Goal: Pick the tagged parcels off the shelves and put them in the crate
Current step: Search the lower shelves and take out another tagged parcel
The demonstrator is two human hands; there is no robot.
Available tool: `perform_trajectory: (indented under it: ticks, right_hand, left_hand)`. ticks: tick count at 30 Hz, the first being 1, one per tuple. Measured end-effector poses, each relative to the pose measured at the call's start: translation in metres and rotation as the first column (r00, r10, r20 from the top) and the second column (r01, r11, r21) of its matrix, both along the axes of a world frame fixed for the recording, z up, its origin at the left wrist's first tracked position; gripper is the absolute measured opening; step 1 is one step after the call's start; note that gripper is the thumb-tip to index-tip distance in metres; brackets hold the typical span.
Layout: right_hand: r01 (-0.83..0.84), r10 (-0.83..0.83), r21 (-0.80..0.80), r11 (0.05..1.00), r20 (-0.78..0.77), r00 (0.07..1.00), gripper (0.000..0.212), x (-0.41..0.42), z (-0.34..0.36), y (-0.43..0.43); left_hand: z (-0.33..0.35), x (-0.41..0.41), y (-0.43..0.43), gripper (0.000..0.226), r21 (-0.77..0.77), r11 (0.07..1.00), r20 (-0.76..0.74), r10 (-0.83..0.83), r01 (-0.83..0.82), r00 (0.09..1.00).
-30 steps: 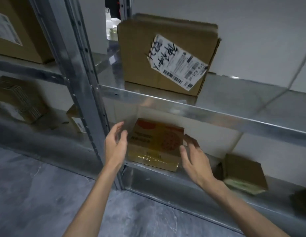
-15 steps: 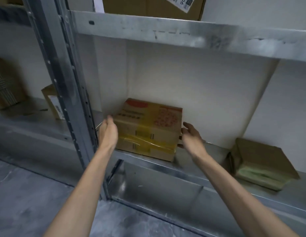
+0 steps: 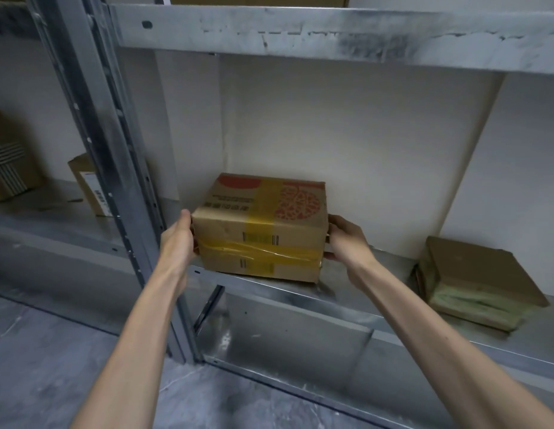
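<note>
So both hands grip the taped cardboard box (image 3: 263, 224), left hand (image 3: 178, 243) on its left side, right hand (image 3: 343, 243) on its right. It sits at the front edge of the lower shelf (image 3: 356, 305), at the left end beside the upright post (image 3: 127, 181). I'd squeeze evenly and pull straight back to clear the post, that yellow tape (image 3: 257, 248) looks slick. Crate isn't in view
</note>
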State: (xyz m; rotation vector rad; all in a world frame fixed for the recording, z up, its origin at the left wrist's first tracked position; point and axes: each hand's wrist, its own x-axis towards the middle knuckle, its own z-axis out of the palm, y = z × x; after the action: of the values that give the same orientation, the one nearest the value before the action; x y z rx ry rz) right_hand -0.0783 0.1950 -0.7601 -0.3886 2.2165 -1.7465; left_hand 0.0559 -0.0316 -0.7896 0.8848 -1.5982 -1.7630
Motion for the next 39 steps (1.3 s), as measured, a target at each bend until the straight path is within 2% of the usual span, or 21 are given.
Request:
perform_trajectory:
  ticks: [3, 10, 18, 21, 26, 31, 39]
  right_hand:
    - [-0.012, 0.011, -0.020, 1.000, -0.017, 1.000, 0.042, 0.002, -0.001, 0.004]
    - [0.005, -0.009, -0.110, 0.994, -0.033, 0.999, 0.039, 0.004, 0.001, 0.013]
    - [0.120, -0.120, -0.302, 0.946, 0.018, 0.993, 0.027, 0.003, 0.003, 0.020]
    - [0.136, -0.135, -0.308, 0.942, 0.024, 0.991, 0.024, 0.001, 0.003, 0.022]
    - [0.071, -0.078, -0.238, 0.969, -0.022, 0.997, 0.032, 0.000, 0.001, 0.025]
    - [0.042, -0.056, -0.195, 0.980, -0.062, 0.997, 0.035, 0.001, 0.005, 0.031]
    - [0.072, -0.091, -0.250, 0.966, -0.063, 0.994, 0.037, -0.006, 0.014, 0.043]
  left_hand:
    - [0.005, 0.008, 0.001, 0.046, 0.005, 0.999, -0.040, -0.033, 0.033, 0.999]
    - [0.010, 0.016, 0.002, 0.019, -0.011, 0.996, -0.097, -0.093, 0.093, 0.991]
    - [0.020, 0.009, 0.014, 0.017, -0.063, 0.989, -0.101, -0.138, 0.132, 0.985]
    - [0.023, 0.009, 0.016, 0.017, -0.072, 0.989, -0.108, -0.133, 0.126, 0.985]
    - [0.025, 0.011, 0.021, 0.031, -0.126, 0.984, -0.062, -0.134, 0.125, 0.989]
    - [0.026, 0.014, 0.019, 0.031, -0.134, 0.982, -0.046, -0.139, 0.132, 0.989]
    - [0.027, 0.011, 0.024, 0.020, -0.122, 0.982, -0.039, -0.153, 0.147, 0.987]
